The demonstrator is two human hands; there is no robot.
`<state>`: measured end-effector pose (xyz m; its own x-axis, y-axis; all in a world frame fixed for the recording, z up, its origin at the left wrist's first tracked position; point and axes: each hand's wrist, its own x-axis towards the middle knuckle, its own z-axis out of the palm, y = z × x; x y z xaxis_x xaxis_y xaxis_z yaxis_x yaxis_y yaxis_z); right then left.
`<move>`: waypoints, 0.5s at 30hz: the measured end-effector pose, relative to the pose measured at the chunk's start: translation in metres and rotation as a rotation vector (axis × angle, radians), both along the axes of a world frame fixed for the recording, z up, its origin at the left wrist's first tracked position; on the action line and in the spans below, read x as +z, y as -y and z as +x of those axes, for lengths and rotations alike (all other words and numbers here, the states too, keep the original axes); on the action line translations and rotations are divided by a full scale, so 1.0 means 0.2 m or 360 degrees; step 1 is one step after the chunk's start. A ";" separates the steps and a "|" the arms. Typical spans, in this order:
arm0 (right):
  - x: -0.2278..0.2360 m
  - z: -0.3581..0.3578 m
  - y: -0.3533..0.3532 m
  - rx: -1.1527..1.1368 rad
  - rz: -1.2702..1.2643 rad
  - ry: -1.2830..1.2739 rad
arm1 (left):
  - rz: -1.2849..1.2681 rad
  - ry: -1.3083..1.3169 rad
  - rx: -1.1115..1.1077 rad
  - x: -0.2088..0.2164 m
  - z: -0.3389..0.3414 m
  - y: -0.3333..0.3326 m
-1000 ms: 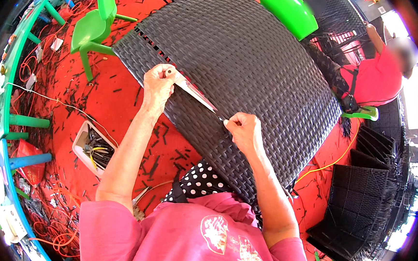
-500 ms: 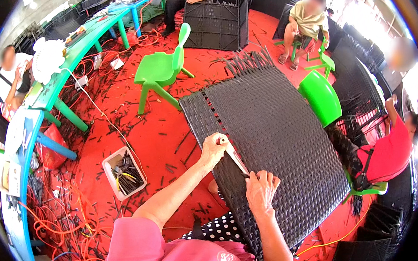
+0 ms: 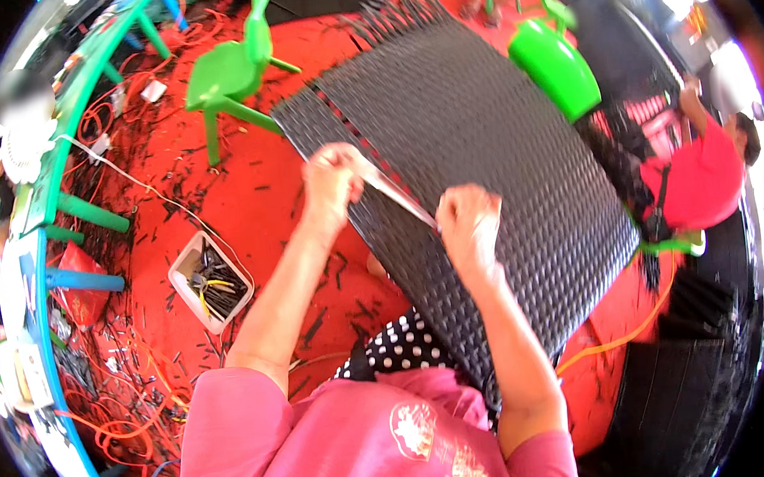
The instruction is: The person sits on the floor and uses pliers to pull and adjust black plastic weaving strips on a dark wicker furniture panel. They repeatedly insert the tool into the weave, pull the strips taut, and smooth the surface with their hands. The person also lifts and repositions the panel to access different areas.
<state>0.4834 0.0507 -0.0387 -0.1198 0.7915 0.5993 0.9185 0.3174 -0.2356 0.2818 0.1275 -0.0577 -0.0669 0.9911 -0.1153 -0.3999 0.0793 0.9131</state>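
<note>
Left hand: closed on the wide end of a pale tapering tool.
Right hand: fingers curled in at the tool's narrow end (whether they pinch it, I cannot tell).
Pale tapering tool: between both hands.
Woven panel: dark, beneath both hands.
Tub: left of the left hand, nearer the body.
Green chair: beyond the left hand, leftward.

Red floor covering, strewn with dark scraps. Pale plastic bin at left, holding black pieces and a yellow-handled tool. Green plastic chair beyond; second green chair upper right. Green table along left edge, orange hoses tangled below. Right: red-shirted co-worker, seated.
</note>
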 end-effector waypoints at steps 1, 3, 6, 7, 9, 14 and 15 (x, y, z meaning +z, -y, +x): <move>0.06 0.02 -0.01 0.0007 -0.0009 -0.0368 | 0.0111 0.0109 0.0054 0.01 -0.04 -0.01; 0.08 0.07 -0.03 0.0001 -0.0098 -0.0864 | 0.0323 0.0137 0.0167 0.06 -0.15 -0.03; 0.01 0.07 -0.01 0.0189 -0.0520 -0.1597 | 0.0394 0.0086 0.0184 0.14 -0.27 -0.05; 0.04 0.07 0.02 0.0156 -0.0716 -0.1863 | 0.0379 0.0049 0.0172 0.15 -0.30 -0.05; 0.06 0.06 0.03 0.0210 -0.0929 -0.2252 | 0.0344 -0.0009 0.0147 0.14 -0.31 -0.06; 0.04 0.08 0.05 0.0482 -0.0825 -0.2432 | 0.0300 -0.0059 0.0056 0.12 -0.25 -0.09; 0.02 0.09 0.06 0.0482 -0.0819 -0.2468 | 0.0252 -0.0076 0.0076 0.13 -0.22 -0.09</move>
<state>0.5006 0.0396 -0.0345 0.1255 0.9920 -0.0113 -0.3494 0.0336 -0.9364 0.2375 0.1456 -0.0314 -0.1160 0.9922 0.0466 -0.3556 -0.0853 0.9307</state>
